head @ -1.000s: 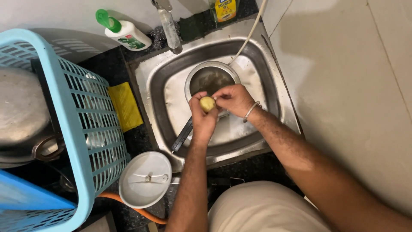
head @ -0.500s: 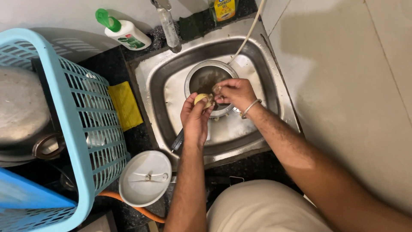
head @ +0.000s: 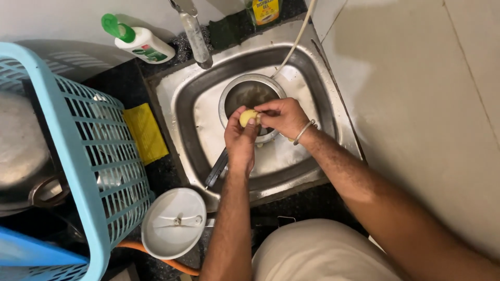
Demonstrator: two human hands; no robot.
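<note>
My left hand [head: 240, 139] cupping a small yellow potato [head: 248, 117] at its fingertips, my right hand [head: 282, 117] with fingers pinched on its side, both over the steel bowl [head: 245, 93] in the sink [head: 187, 112]

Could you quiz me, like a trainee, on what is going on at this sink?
1. True or false: both hands touch the small yellow object.
2. What lies beneath the hands: A a steel pot, B a glass jug, C a wooden board?
3. Which side of the sink is the blue basket on?

Key: 1 true, the left hand and right hand meet on it. 2 A. 3 the person's left.
</note>
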